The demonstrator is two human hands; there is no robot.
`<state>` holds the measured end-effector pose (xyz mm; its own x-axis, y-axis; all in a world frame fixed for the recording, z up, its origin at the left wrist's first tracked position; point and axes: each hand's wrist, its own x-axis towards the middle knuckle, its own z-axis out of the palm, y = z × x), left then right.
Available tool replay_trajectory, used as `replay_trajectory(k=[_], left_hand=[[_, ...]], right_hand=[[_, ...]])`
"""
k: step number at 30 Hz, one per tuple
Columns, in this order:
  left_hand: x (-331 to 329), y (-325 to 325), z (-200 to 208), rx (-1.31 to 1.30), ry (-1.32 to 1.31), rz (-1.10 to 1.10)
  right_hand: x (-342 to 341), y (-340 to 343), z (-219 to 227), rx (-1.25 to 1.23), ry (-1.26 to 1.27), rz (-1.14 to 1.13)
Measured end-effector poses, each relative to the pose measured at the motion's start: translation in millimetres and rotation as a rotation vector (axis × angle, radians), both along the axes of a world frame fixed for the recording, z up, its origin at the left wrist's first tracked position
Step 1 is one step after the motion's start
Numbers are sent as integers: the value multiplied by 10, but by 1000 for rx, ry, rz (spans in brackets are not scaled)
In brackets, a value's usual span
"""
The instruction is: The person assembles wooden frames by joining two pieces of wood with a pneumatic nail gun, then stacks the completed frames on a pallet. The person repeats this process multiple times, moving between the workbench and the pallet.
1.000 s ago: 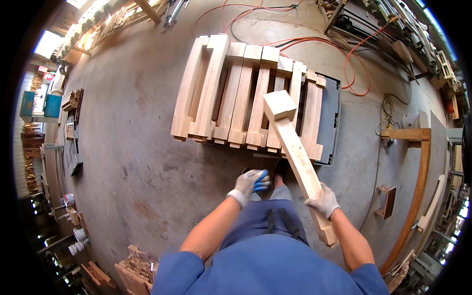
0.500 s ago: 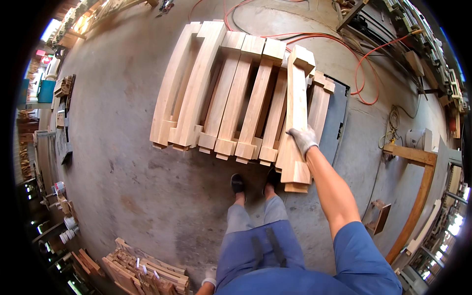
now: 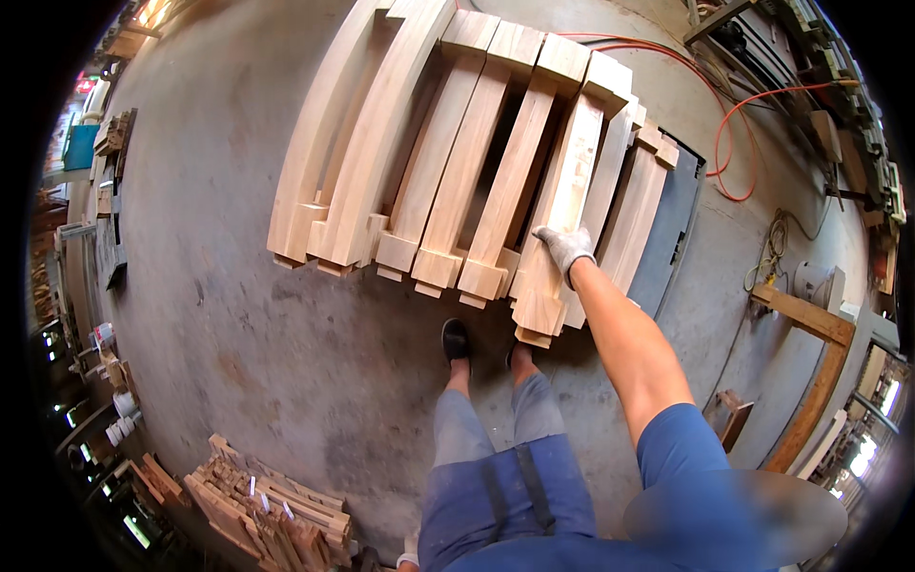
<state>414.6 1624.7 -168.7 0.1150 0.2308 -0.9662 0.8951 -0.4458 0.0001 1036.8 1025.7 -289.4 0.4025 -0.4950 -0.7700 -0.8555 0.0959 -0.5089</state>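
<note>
My right hand (image 3: pixel 569 252), in a pale work glove, grips a light wooden post (image 3: pixel 575 162) near its lower end, thumb across the top face. The post has thick block ends and a stubby tenon at the near end. It lies among a row of similar wooden posts (image 3: pixel 461 157), set side by side with their near ends toward my feet. Two longer, curved posts (image 3: pixel 386 143) stand at the row's left. My left hand (image 3: pixel 408 562) hangs low beside my thigh; only a bit of its glove shows at the lower edge, its fingers hidden.
A dark grey panel (image 3: pixel 661 250) lies under the row's right end. Orange hose (image 3: pixel 721 95) loops across the concrete floor at the far right. A wooden frame (image 3: pixel 810 381) stands at right, and a stack of wood pieces (image 3: pixel 276 510) sits at the lower left.
The held post has moved from lying askew over the row's right part to lining up beside its neighbours. My right hand went slightly left with it, and the view has shifted.
</note>
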Motion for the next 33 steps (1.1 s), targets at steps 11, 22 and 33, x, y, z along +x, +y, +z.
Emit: replay_trajectory(k=[11,22,33], left_hand=[[-86,60,-84,24,53,-206],[-154,60,-398,40,22,-329],[-277,190,-353,26,53,32]], right_hand=[[21,55,-141,-30,-21,13],[-312,-477,-48,395,-276,-291],[-312,-565,332,-267,-68,-135]])
